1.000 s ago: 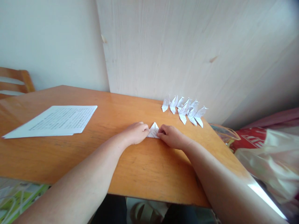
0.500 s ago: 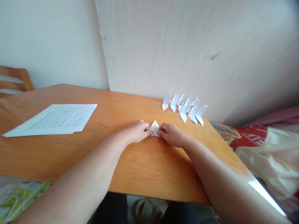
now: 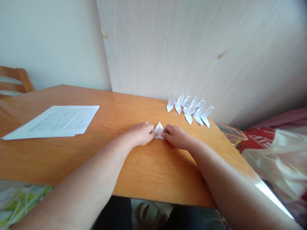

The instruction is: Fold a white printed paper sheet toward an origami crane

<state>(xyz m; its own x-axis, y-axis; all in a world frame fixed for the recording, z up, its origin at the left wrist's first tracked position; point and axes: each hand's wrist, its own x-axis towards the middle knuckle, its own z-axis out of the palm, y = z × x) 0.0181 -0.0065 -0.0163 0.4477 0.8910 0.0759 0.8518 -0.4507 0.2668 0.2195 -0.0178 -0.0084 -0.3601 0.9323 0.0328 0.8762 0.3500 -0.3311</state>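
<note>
A small folded piece of printed white paper (image 3: 158, 129) lies on the orange wooden table (image 3: 148, 172), its point facing away from me. My left hand (image 3: 140, 133) pinches its left edge with curled fingers. From the other side, my right hand (image 3: 176, 137) presses and pinches its right edge, fingers closed too. Most of the paper's lower part is hidden between my fingertips.
A row of several finished folded paper shapes (image 3: 190, 110) lies near the pale wooden board (image 3: 192, 48) at the table's back. A printed sheet (image 3: 56, 121) lies at the left. A wooden chair (image 3: 14, 81) stands far left. Plastic bags (image 3: 271, 153) sit beyond the table's right edge.
My hands have drawn slightly closer together on the folded paper, narrowing it. The view has shifted a little; nothing else moved.
</note>
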